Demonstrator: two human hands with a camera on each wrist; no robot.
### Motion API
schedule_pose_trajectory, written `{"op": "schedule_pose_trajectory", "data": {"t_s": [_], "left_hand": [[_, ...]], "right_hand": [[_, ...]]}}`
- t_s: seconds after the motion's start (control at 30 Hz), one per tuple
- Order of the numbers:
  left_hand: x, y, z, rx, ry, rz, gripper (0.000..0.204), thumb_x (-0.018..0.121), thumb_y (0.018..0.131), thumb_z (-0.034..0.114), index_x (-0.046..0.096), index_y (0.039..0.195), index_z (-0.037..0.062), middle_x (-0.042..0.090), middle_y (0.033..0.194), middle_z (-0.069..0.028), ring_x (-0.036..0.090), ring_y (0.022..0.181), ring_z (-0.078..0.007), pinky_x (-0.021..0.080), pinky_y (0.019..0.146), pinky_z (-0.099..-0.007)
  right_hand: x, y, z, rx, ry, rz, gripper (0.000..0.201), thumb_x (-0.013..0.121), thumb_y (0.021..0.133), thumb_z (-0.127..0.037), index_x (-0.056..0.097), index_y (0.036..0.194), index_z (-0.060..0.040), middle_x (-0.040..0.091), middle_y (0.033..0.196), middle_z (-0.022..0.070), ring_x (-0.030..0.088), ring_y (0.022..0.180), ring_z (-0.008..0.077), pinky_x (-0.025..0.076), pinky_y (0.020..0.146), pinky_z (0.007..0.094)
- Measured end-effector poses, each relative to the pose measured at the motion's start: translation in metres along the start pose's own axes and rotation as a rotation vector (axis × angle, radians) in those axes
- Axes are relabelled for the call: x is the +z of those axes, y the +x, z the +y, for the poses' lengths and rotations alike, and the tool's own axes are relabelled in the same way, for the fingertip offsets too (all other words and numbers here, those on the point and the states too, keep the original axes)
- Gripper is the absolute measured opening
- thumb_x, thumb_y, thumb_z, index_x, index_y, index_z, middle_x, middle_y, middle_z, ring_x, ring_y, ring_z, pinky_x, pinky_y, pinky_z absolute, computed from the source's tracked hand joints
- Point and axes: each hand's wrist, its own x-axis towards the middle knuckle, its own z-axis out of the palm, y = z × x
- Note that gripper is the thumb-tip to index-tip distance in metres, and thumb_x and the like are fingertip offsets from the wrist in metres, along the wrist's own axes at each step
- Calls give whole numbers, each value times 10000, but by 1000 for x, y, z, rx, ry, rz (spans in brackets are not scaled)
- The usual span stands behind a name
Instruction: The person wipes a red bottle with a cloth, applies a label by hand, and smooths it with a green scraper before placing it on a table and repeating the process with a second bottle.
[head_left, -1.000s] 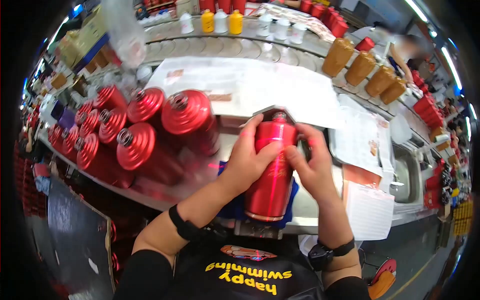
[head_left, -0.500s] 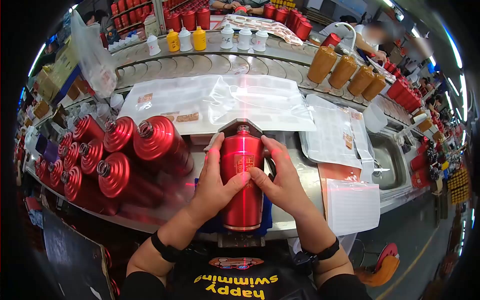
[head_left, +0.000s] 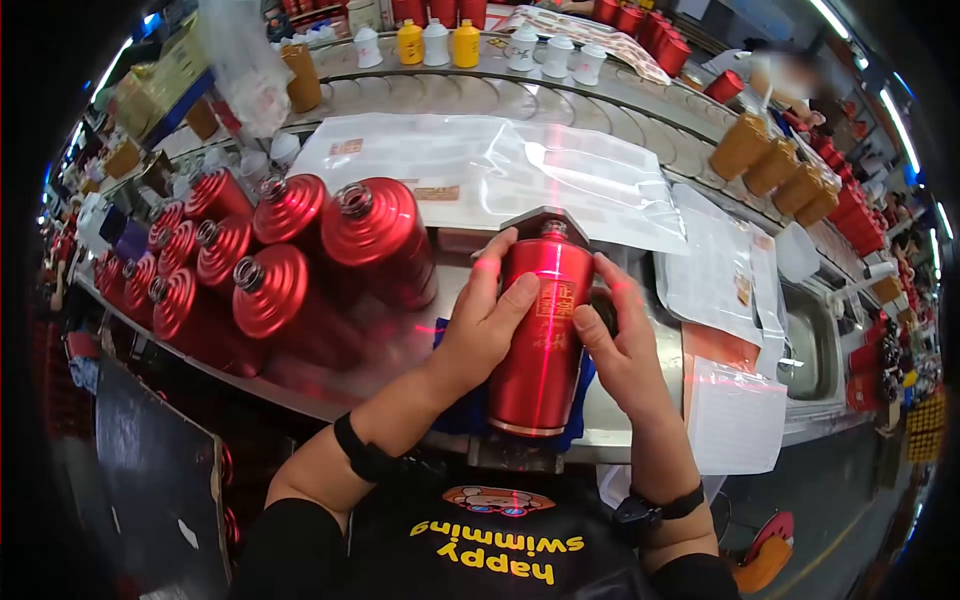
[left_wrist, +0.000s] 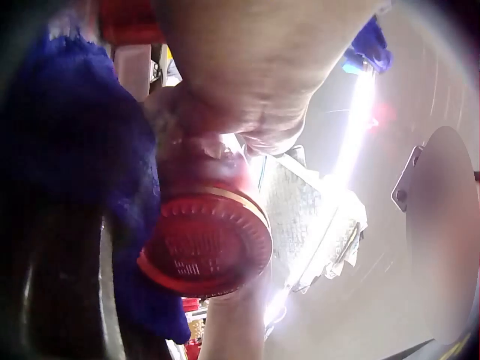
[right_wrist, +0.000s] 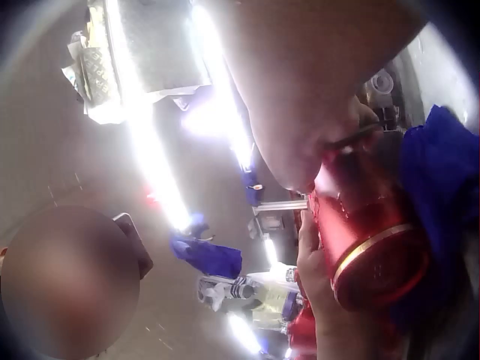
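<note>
A red metallic bottle [head_left: 535,350] with gold characters on its front leans back on a blue cloth [head_left: 455,410], its neck at a dark angled bracket [head_left: 545,215]. My left hand [head_left: 490,320] holds its left side, the thumb lying on the front at the left of the characters. On the opposite side my right hand [head_left: 630,350] holds it, fingers along the side and thumb at the edge of the lettering. The embossed base [left_wrist: 206,244] faces the left wrist camera. In the right wrist view a gold band circles the bottle [right_wrist: 360,225] near its base.
Several red bottles [head_left: 300,290] stand close together on the left. Plastic-covered sheets [head_left: 480,180] lie behind the bracket, papers [head_left: 738,415] and a sink [head_left: 810,350] on the right. Brown bottles [head_left: 740,145] stand on the curved conveyor [head_left: 430,95]; white and yellow bottles [head_left: 465,45] line up behind it.
My thumbs, earlier over the bottle's lettering, have moved apart to its sides, uncovering the gold characters. The brown bottles have shifted right along the conveyor. The head view has swung back and forth.
</note>
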Motion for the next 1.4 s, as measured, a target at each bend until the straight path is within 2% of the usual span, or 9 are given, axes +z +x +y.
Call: {"op": "schedule_pose_trajectory", "data": {"t_s": [0.3,0.5,0.6,0.73,0.9,1.0,1.1,1.2,1.4], "left_hand": [[-3,1,-3,92,213,-70,899,692,893,360,198,1487,-98,337,1474,-298,363,1389,-352,293,1145,-397],[-3,3,5,50,165,-55,895,691,897,354,196,1491,-97,342,1470,-301,382,1377,-351,305,1139,-394],[-3,2,4,82,225,-42,852,667,923,362,220,1490,-90,366,1465,-286,396,1368,-332,308,1135,-382],[-6,5,-9,45,-17,-34,721,566,1002,378,275,1481,-76,436,1434,-230,419,1346,-270,311,1124,-346],[-6,1,-5,11,-115,-45,725,571,1001,369,259,1494,-63,444,1418,-219,421,1336,-241,322,1116,-339],[-4,-2,-5,24,18,-66,776,615,974,373,246,1494,-69,443,1411,-233,426,1331,-249,339,1106,-347],[-2,-1,-5,13,-82,-33,824,657,941,375,238,1488,-77,431,1411,-256,446,1318,-277,356,1096,-360],[-7,4,-2,-16,49,-73,792,631,971,324,189,1522,-36,367,1471,-170,383,1348,-208,326,1115,-318],[-2,7,-3,8,209,-34,806,652,948,315,208,1509,-55,396,1454,-200,432,1316,-220,360,1093,-330]], "right_hand": [[0,0,1,13,16,5,624,627,973,-313,382,1442,17,446,1374,186,520,1179,262,423,1018,366],[1,1,0,2,3,7,630,634,969,-303,377,1443,22,446,1372,180,526,1169,254,430,1007,356],[2,2,-1,-10,9,15,631,638,967,-299,378,1442,24,448,1371,177,538,1148,249,433,1002,352],[3,0,4,53,89,21,645,642,964,-313,381,1436,40,455,1362,171,558,1106,228,447,977,342],[5,0,1,85,99,25,685,639,963,-363,372,1442,47,462,1352,172,561,1090,217,458,954,336],[6,-1,4,61,77,25,701,641,960,-375,367,1447,49,462,1353,172,559,1089,217,459,951,335],[5,0,2,78,104,21,709,642,958,-379,364,1448,52,464,1354,176,559,1092,224,458,954,340],[8,1,4,79,136,34,717,642,957,-386,362,1449,56,467,1355,180,559,1100,230,456,959,344],[8,3,6,82,112,49,717,648,953,-379,368,1443,63,473,1358,189,555,1107,233,455,960,342]]}}
